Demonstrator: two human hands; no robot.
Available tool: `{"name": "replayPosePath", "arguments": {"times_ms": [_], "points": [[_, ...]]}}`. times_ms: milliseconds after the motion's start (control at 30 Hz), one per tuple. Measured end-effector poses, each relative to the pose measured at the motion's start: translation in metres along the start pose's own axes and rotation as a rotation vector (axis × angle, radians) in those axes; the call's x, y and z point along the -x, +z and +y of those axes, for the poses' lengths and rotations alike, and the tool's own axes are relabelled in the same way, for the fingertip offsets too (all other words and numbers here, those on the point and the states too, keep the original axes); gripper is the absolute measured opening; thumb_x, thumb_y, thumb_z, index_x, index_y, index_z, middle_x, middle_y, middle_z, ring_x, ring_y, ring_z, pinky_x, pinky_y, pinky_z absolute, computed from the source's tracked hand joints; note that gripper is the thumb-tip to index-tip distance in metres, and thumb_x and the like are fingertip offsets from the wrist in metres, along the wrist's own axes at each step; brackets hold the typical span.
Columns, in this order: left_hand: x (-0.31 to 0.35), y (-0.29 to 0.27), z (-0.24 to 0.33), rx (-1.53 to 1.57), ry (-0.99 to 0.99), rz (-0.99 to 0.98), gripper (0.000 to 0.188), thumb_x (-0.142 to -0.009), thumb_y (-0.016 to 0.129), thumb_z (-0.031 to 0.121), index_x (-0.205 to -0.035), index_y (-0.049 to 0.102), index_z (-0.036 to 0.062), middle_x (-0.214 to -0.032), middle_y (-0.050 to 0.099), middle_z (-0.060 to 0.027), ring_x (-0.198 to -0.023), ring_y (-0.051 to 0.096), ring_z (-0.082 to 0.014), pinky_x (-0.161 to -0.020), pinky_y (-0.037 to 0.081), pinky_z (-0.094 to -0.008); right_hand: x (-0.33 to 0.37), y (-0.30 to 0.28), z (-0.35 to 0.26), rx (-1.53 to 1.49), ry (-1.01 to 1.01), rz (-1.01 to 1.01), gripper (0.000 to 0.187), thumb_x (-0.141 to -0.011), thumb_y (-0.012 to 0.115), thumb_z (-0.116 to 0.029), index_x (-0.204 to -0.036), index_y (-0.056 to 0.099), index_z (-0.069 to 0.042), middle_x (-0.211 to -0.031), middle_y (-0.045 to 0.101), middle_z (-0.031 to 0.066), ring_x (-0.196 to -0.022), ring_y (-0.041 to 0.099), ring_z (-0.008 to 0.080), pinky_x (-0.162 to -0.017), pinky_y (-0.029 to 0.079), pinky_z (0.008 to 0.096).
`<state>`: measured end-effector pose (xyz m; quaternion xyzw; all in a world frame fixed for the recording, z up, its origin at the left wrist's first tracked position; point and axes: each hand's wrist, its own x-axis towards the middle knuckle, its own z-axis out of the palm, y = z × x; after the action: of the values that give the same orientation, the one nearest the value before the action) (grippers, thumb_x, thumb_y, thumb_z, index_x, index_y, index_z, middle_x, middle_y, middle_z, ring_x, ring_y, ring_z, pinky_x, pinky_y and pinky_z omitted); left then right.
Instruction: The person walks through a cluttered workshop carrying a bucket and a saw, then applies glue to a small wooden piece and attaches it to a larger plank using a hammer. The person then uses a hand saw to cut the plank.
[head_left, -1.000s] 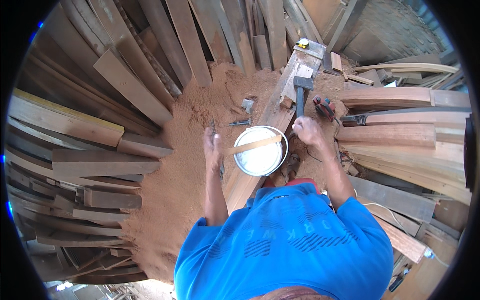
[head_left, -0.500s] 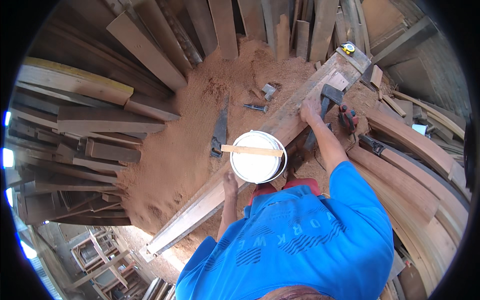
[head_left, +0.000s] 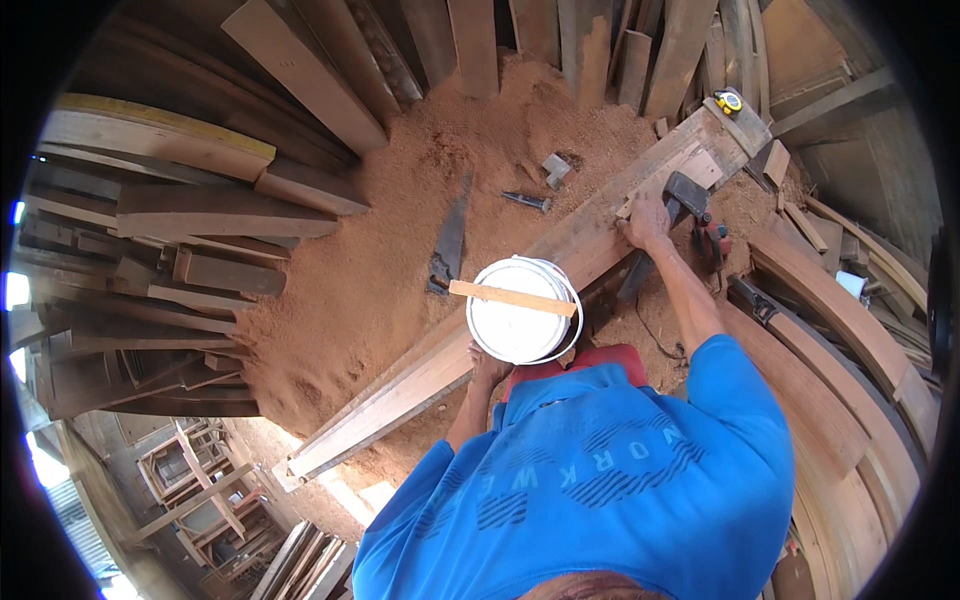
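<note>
Person in blue shirt (head_left: 600, 480) leans over a long wooden board (head_left: 400, 400) running from near left to far right across the scene; right hand (head_left: 648, 222) is on the far right half of the board, just beside a dark-headed hammer (head_left: 687, 195), fingers bent toward the wood but can't tell if they're clenched on anything; left hand (head_left: 487, 368) is at the board too, just nr side of a white bucket (head_left: 515, 335), fingers partly hidden, so can't tell if released or grasping. Bucket sits btwn the arms, w/ a thin wooden strip (head_left: 512, 298) lying across its top & a wire-like handle round its right side. Far of bucket & a bit left, a handsaw (head_left: 452, 240) lies in the sawdust (head_left: 340, 270), & farther right of it a chisel-like tool (head_left: 525, 201) & a small grey block (head_left: 556, 168). Yellow tape measure (head_left: 728, 101) is on the board's far right end. Right of the right forearm: a red power tool (head_left: 712, 242), then a black-handled tool (head_left: 755, 299) by stacked timber (head_left: 835, 285). Left side: rows of planks (head_left: 225, 212), ends toward the sawdust
</note>
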<state>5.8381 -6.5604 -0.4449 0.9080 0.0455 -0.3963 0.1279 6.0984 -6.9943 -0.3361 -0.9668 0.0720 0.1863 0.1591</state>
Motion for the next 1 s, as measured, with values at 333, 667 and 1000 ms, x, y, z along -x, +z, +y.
{"name": "replayPosePath", "arguments": {"times_ms": [333, 667, 1000], "points": [[0.014, -0.03, 0.027, 0.087, 0.104, 0.119, 0.087, -0.083, 0.067, 0.051, -0.153, 0.039, 0.0073, -0.157, 0.034, -0.0283, -0.146, 0.023, -0.0505, -0.116, 0.025, -0.0574, -0.031, 0.002, -0.001, 0.282, -0.157, -0.273, 0.051, -0.084, 0.071, -0.019, -0.133, 0.06, -0.011, -0.13, 0.059, 0.0244, -0.123, 0.057, 0.0403, -0.098, 0.051, 0.0469], [0.016, -0.042, 0.045, 0.101, -0.08, -0.019, 0.097, -0.083, 0.064, 0.059, -0.156, 0.031, 0.0062, -0.157, 0.015, -0.0424, -0.144, 0.009, -0.0643, -0.118, 0.017, -0.0658, 0.035, 0.005, 0.004, 0.062, 0.023, 0.096, 0.04, -0.084, 0.069, -0.015, -0.122, 0.061, -0.007, -0.123, 0.057, 0.0217, -0.115, 0.06, 0.0424, -0.092, 0.052, 0.0481], [-0.037, 0.019, -0.015, 0.04, -0.122, 0.038, 0.119, -0.082, 0.061, 0.068, -0.157, 0.007, -0.006, -0.154, 0.001, -0.0482, -0.142, 0.006, -0.0677, -0.12, 0.015, -0.0636, 0.02, -0.093, 0.032, -0.841, -0.047, 0.16, 0.044, -0.087, 0.077, -0.036, -0.116, 0.063, -0.006, -0.094, 0.071, 0.0098, -0.082, 0.068, 0.0204, -0.075, 0.055, 0.035]]}}
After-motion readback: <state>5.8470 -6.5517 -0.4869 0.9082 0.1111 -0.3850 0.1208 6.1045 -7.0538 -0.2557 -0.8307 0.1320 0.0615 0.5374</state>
